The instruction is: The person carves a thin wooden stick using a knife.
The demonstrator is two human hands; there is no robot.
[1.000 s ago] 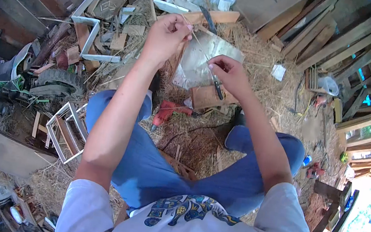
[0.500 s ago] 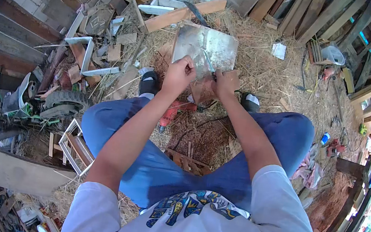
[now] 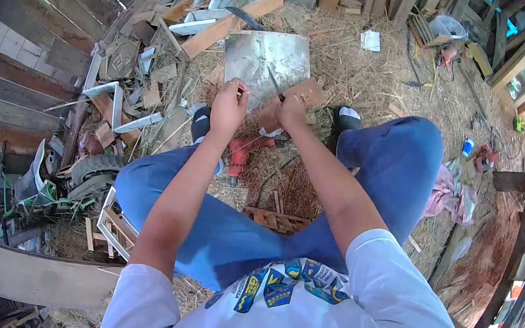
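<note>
My right hand [image 3: 293,111] is closed around the dark handle of a knife [image 3: 275,82], whose narrow blade points up and away over a worn, whitish square board [image 3: 253,47]. Left of it, my left hand [image 3: 229,106] is closed in a pinch near the board's lower left corner. Something thin seems to be at its fingertips, too small to make out. A brown flat piece [image 3: 308,92] lies beside the right hand, partly hidden by it. Between my legs, below the hands, a red power drill [image 3: 239,158] rests on the straw-covered ground.
Scrap wood planks [image 3: 250,16] and a dark curved blade [image 3: 243,18] lie beyond the board. A white frame [image 3: 118,108] and a wheel [image 3: 95,169] are at the left. On the right are a blue can [image 3: 468,147], a red tool [image 3: 486,159] and a pink cloth [image 3: 451,195].
The view has shifted, so the board and hands appear farther left. My hands are slightly farther apart, and the brown piece now shows more beside my right hand.
</note>
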